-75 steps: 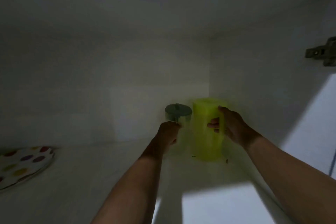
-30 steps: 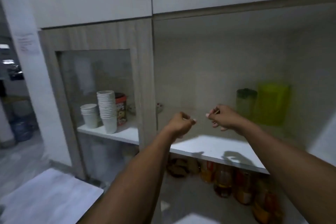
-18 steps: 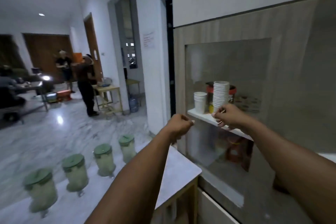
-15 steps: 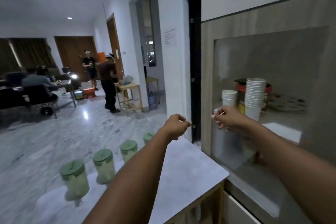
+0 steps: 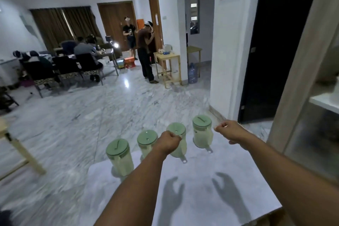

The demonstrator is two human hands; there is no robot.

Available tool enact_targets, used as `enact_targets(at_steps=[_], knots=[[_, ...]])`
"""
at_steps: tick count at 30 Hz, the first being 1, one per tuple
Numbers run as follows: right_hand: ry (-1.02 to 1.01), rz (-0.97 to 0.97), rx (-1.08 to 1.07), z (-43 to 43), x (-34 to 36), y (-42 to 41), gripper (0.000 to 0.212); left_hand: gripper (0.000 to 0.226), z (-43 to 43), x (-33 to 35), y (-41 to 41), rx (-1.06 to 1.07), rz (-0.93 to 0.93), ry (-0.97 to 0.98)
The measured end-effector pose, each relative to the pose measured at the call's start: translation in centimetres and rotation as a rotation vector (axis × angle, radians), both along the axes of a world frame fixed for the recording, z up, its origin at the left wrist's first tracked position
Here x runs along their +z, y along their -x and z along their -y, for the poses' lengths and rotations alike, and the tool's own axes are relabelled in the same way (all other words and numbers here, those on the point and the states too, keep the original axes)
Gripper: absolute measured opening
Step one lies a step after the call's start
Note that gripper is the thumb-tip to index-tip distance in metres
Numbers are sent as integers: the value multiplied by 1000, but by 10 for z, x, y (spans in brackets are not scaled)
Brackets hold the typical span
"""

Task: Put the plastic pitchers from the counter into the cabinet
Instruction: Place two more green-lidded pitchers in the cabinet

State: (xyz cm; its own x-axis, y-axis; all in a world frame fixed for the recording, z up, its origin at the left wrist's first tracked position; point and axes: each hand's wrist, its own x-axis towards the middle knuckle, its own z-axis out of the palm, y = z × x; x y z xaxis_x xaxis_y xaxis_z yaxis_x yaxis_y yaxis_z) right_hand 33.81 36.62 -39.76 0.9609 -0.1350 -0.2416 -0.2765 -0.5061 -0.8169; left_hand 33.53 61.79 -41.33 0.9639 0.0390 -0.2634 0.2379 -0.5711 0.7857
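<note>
Several clear plastic pitchers with pale green lids stand in a row along the far edge of the white counter. I point at three: the left pitcher, the pitcher second from the right and the rightmost pitcher. My left hand is a loose fist in front of the pitcher second from the right; contact cannot be judged. My right hand hovers with curled fingers just right of the rightmost pitcher, holding nothing. The cabinet is at the right edge.
A white shelf shows behind the cabinet's glass. A dark doorway lies beyond the counter. A wooden stool leg stands on the marble floor at left. People stand and sit at a table far back.
My view swung left from the cabinet interior to the counter. Both hands left the green pitchers on the cabinet shelf, came away empty and now hover by the pitcher row.
</note>
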Motion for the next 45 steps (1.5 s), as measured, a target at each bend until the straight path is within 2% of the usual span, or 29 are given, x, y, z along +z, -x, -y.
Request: enact_targets(at_steps=[2,4,6,9,11,14,17,20,24,28,33,39,45], knots=[[9,-53,-7,3,-32,-34,43,30,2,-31,-23,62,-63,40],[7,-109,-16,4,-59,-67,47,29,6,-57,-44,114,-124,74],[-23,-140,-56,9,-83,-98,55,39,11,-78,-65,167,-193,119],[-78,-192,-122,17,-106,-133,55,51,19,-104,-89,213,-273,169],[-129,-254,-121,21,-118,-152,48,48,23,-117,-101,222,-286,198],[-203,-344,-77,21,-136,-171,43,30,27,-126,-113,223,-326,270],[-274,-398,-54,18,-148,-181,52,23,29,-133,-122,235,-313,274],[-312,-406,-19,13,-149,-183,53,21,33,-136,-127,242,-300,276],[-365,-375,-37,13,-129,-177,45,17,40,-132,-132,298,-288,344],[-374,-317,-89,27,-95,-158,41,26,46,-96,-128,319,-301,445],[-353,-228,-183,47,-42,-101,31,33,61,-44,-92,147,-303,445],[-364,-34,-349,77,30,11,34,28,90,8,-21,-67,-204,458],[-415,102,-545,127,106,154,41,38,157,69,57,-329,-164,520]])
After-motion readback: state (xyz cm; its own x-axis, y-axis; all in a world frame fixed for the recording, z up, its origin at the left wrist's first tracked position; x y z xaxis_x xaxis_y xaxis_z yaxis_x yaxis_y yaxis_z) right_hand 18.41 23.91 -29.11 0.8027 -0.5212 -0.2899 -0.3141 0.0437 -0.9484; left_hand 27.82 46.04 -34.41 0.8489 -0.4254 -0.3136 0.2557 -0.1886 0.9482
